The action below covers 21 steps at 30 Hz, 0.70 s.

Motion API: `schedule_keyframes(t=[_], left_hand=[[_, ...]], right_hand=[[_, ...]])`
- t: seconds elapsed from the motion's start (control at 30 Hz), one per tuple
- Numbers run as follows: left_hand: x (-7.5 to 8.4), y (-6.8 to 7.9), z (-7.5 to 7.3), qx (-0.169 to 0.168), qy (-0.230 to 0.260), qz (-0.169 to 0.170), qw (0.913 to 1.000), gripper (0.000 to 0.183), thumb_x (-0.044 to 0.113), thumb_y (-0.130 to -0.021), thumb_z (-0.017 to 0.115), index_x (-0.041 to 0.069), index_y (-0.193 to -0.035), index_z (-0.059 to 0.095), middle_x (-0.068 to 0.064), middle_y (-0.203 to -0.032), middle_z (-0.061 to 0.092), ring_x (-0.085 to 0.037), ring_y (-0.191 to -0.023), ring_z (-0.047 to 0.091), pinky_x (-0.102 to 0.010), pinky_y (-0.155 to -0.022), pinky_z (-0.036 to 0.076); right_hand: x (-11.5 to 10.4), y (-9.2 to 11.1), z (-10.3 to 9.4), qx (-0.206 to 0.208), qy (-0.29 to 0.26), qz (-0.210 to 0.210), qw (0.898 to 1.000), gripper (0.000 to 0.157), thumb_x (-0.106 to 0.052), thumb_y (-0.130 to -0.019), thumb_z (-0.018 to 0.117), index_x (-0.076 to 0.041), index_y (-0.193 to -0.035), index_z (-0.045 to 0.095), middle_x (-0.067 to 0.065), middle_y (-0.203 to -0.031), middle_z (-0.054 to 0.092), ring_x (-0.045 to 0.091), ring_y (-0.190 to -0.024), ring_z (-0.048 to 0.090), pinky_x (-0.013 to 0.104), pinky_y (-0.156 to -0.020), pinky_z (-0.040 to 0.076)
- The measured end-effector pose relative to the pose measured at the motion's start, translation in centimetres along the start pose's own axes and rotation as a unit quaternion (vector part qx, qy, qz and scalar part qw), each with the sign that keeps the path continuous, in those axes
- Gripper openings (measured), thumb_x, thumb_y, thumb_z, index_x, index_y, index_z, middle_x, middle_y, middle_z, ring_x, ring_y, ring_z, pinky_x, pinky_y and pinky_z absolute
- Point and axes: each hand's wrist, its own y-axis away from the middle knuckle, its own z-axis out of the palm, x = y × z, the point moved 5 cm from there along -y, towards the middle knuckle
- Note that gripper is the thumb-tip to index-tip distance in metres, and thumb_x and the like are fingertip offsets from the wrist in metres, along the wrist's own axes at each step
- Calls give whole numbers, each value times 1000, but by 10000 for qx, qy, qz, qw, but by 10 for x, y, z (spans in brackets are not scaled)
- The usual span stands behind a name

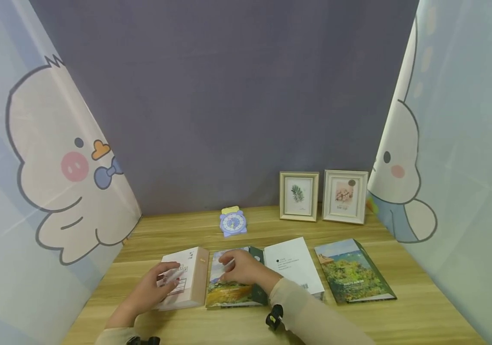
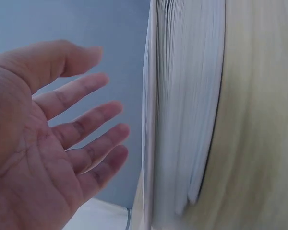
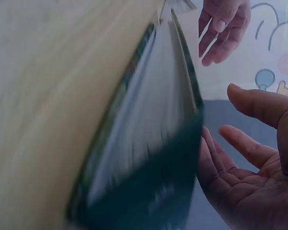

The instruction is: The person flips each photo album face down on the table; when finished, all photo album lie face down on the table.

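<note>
My left hand (image 1: 148,289) hovers over a thick white book (image 1: 187,256) at the left of the row, its fingers spread and loosely bent. In the left wrist view the palm faces the page edges (image 2: 189,96), with a gap between fingertips and cover. Over a book with a painted landscape cover (image 1: 230,296) is my right hand (image 1: 246,268), fingers relaxed and nothing gripped. The right wrist view shows that book's dark green spine (image 3: 149,187) and its slightly parted cover, beside the right palm (image 3: 259,191).
Right of the hands lie a white book with printed text (image 1: 295,261) and another landscape-covered book (image 1: 355,273). Toward the back are a lilac clock-shaped item (image 1: 233,223) and two picture frames, one with a leaf print (image 1: 299,196), one with a pink print (image 1: 345,197). Curtains enclose the wooden table (image 1: 177,230).
</note>
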Motion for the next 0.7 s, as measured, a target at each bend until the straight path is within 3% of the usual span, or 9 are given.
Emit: schedule_keyframes(t=[0.17, 0.43, 0.7], left_hand=[[12, -8, 4, 326, -355, 207, 9986, 43, 13, -98, 76, 5, -138, 65, -16, -141, 62, -45, -132, 55, -66, -104, 47], [25, -19, 7, 883, -531, 79, 9946, 46, 20, -100, 74, 10, -143, 62, -19, -148, 56, -50, -136, 50, -71, -107, 42], [41, -31, 7, 1241, -932, 629, 9859, 51, 18, -97, 77, 5, -143, 61, -23, -150, 52, -52, -136, 48, -72, -105, 42]], right_hand=[[1, 9, -17, -17, 41, -25, 10000, 44, -16, -91, 83, -7, -132, 69, 10, -127, 67, 21, -105, 67, 32, -75, 59], [7, 28, -48, 25, 418, -153, 9990, 48, -22, -96, 80, -11, -140, 65, 10, -137, 64, 29, -118, 65, 39, -85, 59], [14, 53, -96, 450, 833, -212, 9953, 46, -32, -99, 76, -16, -141, 63, 9, -140, 64, 34, -124, 62, 52, -94, 56]])
